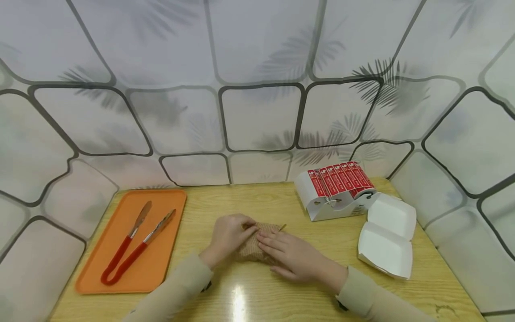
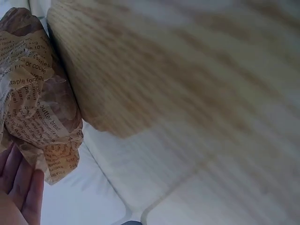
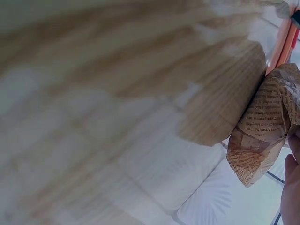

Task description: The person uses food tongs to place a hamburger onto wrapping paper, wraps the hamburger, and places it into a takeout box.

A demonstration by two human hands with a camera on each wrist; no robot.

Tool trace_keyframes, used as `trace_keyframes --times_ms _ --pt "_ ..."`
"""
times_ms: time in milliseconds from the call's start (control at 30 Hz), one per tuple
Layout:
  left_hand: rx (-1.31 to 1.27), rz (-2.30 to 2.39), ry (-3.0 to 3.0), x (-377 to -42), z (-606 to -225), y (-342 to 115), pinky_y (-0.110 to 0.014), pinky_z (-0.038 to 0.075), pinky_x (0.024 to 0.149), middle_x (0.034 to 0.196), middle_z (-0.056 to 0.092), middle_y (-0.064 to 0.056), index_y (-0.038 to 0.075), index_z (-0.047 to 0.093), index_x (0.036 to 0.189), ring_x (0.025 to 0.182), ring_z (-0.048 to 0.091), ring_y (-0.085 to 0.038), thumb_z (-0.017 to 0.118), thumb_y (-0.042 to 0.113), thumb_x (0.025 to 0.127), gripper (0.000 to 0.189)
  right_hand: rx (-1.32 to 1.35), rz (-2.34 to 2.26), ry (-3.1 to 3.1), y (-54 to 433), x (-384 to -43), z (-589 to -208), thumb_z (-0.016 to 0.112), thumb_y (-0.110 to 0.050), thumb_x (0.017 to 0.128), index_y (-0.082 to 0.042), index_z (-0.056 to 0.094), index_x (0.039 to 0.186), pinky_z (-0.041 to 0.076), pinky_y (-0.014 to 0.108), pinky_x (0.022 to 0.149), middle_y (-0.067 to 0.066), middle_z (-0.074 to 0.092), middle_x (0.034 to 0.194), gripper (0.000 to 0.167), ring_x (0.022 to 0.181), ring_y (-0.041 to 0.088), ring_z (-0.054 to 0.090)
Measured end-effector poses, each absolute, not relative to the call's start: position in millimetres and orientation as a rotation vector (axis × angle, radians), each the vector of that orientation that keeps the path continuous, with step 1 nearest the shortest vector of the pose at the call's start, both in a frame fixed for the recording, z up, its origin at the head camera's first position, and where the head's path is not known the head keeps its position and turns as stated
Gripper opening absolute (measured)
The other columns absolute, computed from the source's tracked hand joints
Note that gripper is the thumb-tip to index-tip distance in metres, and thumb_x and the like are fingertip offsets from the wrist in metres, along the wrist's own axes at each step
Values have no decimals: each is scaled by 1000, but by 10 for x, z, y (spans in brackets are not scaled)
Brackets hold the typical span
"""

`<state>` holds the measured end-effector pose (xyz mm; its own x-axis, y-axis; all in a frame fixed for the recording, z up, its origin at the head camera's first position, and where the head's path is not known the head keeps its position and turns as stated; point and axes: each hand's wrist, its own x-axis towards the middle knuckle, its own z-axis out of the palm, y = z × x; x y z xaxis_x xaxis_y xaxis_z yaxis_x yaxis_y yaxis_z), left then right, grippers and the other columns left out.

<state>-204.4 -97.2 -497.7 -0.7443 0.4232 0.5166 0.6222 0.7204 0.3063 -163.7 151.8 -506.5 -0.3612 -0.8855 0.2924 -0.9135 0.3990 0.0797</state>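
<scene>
A packet (image 1: 250, 250) wrapped in brown printed paper lies on the wooden table, between both hands. My left hand (image 1: 228, 233) has curled fingers and pinches the paper at the packet's left and upper side, with the thumb over it. From the right, my right hand (image 1: 297, 256) lays fairly straight fingers on the packet's top. In the left wrist view the crumpled wrapper (image 2: 40, 93) shows printed words and a loose corner near the fingers. A pointed paper flap (image 3: 248, 161) sticks out in the right wrist view. What the paper encloses is hidden.
On the left, an orange tray (image 1: 161, 268) carries red-handled metal tongs (image 1: 128, 255). At the back right stands a white dispenser box (image 1: 322, 210) with red packs (image 1: 342, 179). Beside it lies an opened white clamshell box (image 1: 386, 250). Patterned walls (image 1: 261, 116) enclose the table.
</scene>
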Motion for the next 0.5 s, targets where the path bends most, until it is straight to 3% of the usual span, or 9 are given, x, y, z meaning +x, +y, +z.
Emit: trace_keyframes --times_ms 267,500 --pt "-774 -649 -2493 -2054 -4968 -983 -26 66 70 92 84 -1 11 83 97 78 79 -12 87 18 88 12 1574 221 -2429 1520 -1645 -5033 68 -35 102 -4 56 152 44 46 125 13 55 160 60 148 29 54" --pt "-1160 -348 -2156 -1800 -4967 -1135 -30 67 89 111 83 -10 5 80 112 101 81 -21 83 21 87 31 1555 273 -2461 1532 -1635 -5055 63 -36 105 -5 55 153 44 47 125 12 54 160 58 148 29 54"
